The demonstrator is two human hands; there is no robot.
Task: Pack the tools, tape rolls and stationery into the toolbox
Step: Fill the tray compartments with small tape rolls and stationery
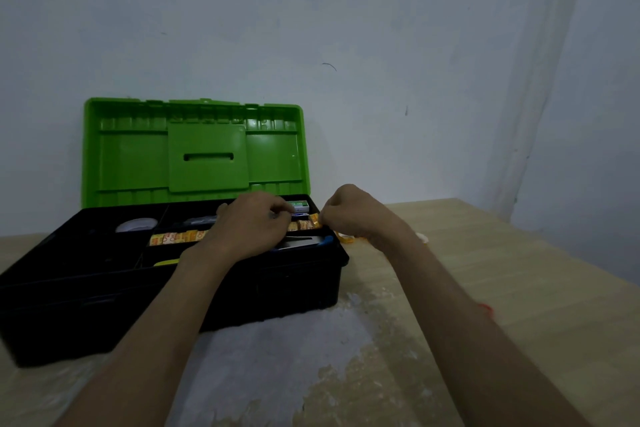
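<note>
A black toolbox (287, 284) with its green lid (194, 152) raised stands on the wooden table. A long yellow-orange printed strip (176, 237) lies across its tray. My left hand (249, 222) hovers over the tray's right part, fingers curled on the strip's middle. My right hand (349, 213) pinches the strip's right end (308, 224) at the box's right edge. Also in the tray are a white tape roll (136, 225), a small green-white box (299, 206) and a blue-handled tool (304, 242).
Small yellow-white items (346, 237) lie on the table just right of the box, partly behind my right wrist. A red bit (486, 308) shows by my right forearm. A pale wall stands close behind the box. The table top (502, 253) stretches right.
</note>
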